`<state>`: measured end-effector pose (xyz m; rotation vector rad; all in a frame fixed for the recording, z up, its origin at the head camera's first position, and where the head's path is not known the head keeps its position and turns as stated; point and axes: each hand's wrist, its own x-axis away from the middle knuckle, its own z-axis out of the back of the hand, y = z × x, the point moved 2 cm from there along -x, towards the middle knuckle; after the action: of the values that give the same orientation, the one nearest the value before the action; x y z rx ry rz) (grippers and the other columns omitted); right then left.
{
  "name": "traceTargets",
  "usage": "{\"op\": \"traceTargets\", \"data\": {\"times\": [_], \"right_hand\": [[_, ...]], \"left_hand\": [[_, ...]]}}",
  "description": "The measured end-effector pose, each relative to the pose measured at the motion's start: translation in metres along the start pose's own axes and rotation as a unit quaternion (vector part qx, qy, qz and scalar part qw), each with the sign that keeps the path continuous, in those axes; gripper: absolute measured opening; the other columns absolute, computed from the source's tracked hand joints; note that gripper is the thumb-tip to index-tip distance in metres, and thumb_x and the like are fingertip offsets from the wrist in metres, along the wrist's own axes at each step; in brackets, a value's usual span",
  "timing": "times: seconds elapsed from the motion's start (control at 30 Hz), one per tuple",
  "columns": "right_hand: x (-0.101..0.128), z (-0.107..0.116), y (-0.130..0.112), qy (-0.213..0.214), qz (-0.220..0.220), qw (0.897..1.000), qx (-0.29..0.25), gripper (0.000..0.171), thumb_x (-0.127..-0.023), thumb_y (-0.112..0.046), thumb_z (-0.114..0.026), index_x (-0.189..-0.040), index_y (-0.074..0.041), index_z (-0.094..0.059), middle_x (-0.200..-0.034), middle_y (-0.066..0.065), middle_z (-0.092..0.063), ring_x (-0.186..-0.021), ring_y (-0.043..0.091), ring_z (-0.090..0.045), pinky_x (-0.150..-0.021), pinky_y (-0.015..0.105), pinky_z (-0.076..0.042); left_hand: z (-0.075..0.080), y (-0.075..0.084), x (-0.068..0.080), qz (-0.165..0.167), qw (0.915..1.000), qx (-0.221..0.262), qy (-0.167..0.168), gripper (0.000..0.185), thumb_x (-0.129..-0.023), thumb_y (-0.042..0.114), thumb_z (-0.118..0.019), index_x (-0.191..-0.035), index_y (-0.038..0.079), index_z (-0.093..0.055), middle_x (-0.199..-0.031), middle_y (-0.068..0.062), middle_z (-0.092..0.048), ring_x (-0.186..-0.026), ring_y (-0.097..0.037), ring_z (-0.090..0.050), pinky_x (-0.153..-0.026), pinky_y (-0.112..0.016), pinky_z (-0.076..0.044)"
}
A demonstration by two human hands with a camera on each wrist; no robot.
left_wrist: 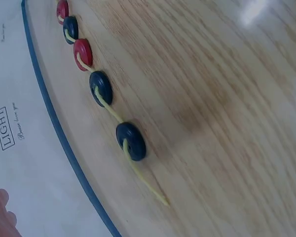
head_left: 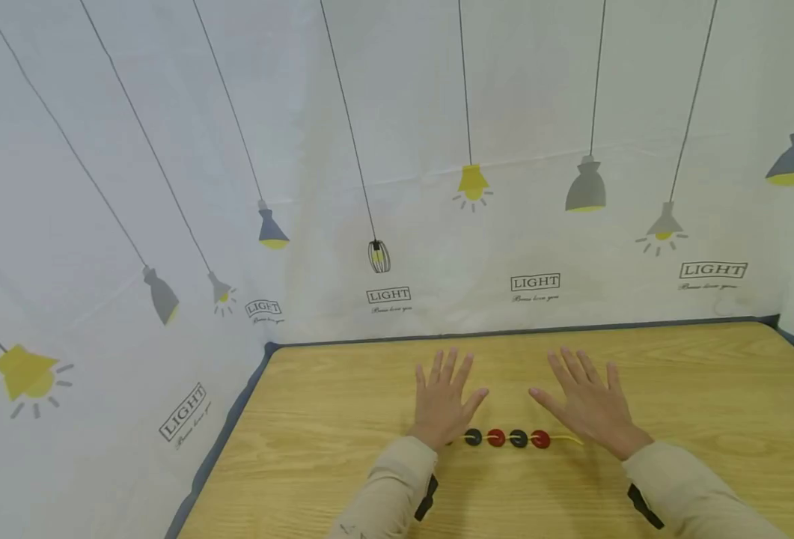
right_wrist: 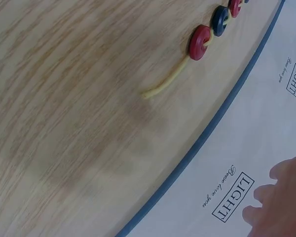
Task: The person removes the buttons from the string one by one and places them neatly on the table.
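Left hand [head_left: 444,404]: laid flat on the table [head_left: 706,389], fingers spread, nothing grasped. Right hand [head_left: 588,408]: likewise flat and released. Between the wrists, just behind both palms: yellow cord [head_left: 565,439] threaded with red and dark blue buttons [head_left: 507,438], lying in a row.
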<state>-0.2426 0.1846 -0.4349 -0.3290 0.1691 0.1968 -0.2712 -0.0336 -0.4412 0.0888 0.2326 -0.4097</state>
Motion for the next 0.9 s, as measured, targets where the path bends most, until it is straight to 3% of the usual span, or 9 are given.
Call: {"op": "traceTargets", "data": {"times": [0.33,0.53,0.67,0.9], "right_hand": [[-0.004,-0.005,-0.007,0.021,0.020,1.000,-0.004,0.078,-0.086,-0.059,-0.036,-0.139,-0.003,-0.023,-0.142,0.021,-0.018,-0.129,0.040,-0.011,-0.096,0.060,0.006],[-0.010,-0.009,-0.014,0.054,0.051,0.997,-0.014,0.072,-0.088,-0.052,-0.041,-0.137,-0.002,-0.028,-0.140,0.020,-0.025,-0.128,0.039,-0.017,-0.097,0.061,-0.005],[-0.015,-0.016,-0.019,0.045,0.060,0.996,-0.044,0.070,-0.089,-0.049,-0.041,-0.137,0.000,-0.028,-0.140,0.020,-0.025,-0.128,0.039,-0.016,-0.097,0.061,-0.006],[-0.020,-0.030,-0.032,0.028,0.064,0.990,-0.126,0.069,-0.090,-0.043,-0.046,-0.135,0.005,-0.027,-0.138,0.023,-0.028,-0.126,0.040,-0.021,-0.098,0.058,-0.012]], "left_hand": [[0.002,-0.023,0.007,0.000,0.9990,0.015,0.043,0.060,-0.091,0.053,-0.031,-0.141,0.021,-0.024,-0.144,-0.006,-0.023,-0.132,-0.024,-0.014,-0.100,-0.055,-0.014],[0.001,-0.039,0.012,0.010,0.9989,0.032,0.034,0.060,-0.091,0.052,-0.031,-0.141,0.020,-0.024,-0.145,-0.005,-0.019,-0.133,-0.024,-0.010,-0.101,-0.055,-0.009],[0.000,-0.047,0.018,0.010,0.9975,0.053,0.045,0.059,-0.091,0.049,-0.035,-0.140,0.018,-0.024,-0.145,-0.006,-0.020,-0.132,-0.025,-0.011,-0.101,-0.055,-0.007],[-0.013,-0.056,0.031,-0.008,0.9907,0.097,0.095,0.059,-0.089,0.040,-0.048,-0.138,0.013,-0.030,-0.141,-0.011,-0.028,-0.128,-0.031,-0.023,-0.097,-0.059,-0.016]]}}
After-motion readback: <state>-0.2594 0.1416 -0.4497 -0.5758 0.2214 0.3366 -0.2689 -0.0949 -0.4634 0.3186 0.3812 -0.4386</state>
